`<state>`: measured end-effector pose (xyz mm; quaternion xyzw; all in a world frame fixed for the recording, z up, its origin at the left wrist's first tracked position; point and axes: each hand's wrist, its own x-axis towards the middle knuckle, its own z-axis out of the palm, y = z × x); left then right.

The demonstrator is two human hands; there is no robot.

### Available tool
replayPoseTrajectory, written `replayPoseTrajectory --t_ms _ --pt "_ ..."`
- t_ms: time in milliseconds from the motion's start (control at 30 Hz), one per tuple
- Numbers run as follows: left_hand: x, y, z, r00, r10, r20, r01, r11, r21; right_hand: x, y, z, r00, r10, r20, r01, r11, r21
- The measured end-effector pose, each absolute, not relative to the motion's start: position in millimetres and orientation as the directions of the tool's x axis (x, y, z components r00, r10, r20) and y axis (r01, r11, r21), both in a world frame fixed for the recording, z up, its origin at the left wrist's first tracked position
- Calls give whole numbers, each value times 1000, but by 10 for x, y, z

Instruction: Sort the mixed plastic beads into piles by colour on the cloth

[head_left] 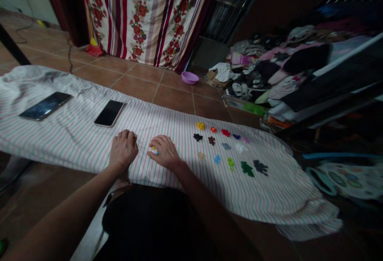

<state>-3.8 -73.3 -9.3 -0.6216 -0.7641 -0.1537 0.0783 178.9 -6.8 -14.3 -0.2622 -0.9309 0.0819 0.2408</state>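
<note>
My left hand (123,149) rests on the striped cloth (143,119) with its fingers curled under; whatever lies beneath them is hidden. Just to its right, my right hand (164,152) is cupped low over the cloth, thumb and fingers bent around a few tiny coloured pieces (154,150), yellow and blue among them. Their exact kind is too small to tell. Right of that hand sit small piles sorted by colour, including a yellow pile (200,125), a red pile (225,133), a black pile (198,137), a light blue pile (217,159) and a dark green pile (247,169).
Two phones, a nearer one (109,113) and a larger one (45,105), lie on the cloth at left. Beyond the far edge are a tiled floor (140,81), a purple basin (190,78) and a flowered curtain (155,17). Heaped clothes (278,63) fill the right.
</note>
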Motion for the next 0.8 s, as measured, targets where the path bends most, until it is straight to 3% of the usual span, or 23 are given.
replayPoseTrajectory --t_ms 133,333,500,633,800 --pt "-33 -740 -78 -220 928 302 972 182 149 1881 -124 -178 -713 553 432 478 833 -277" --pt "-37 -737 -86 -216 927 307 973 179 144 2093 -19 -310 -527 638 562 422 770 -478" --pt "-51 -739 -119 -210 922 326 975 171 145 2126 84 -370 -430 757 492 521 653 -549" --pt "-63 -738 -134 -213 922 323 972 168 162 2051 34 -330 -485 804 343 655 594 -467" --pt "-70 -733 -150 -212 918 336 974 169 153 2010 -162 -265 -654 706 271 657 708 -259"
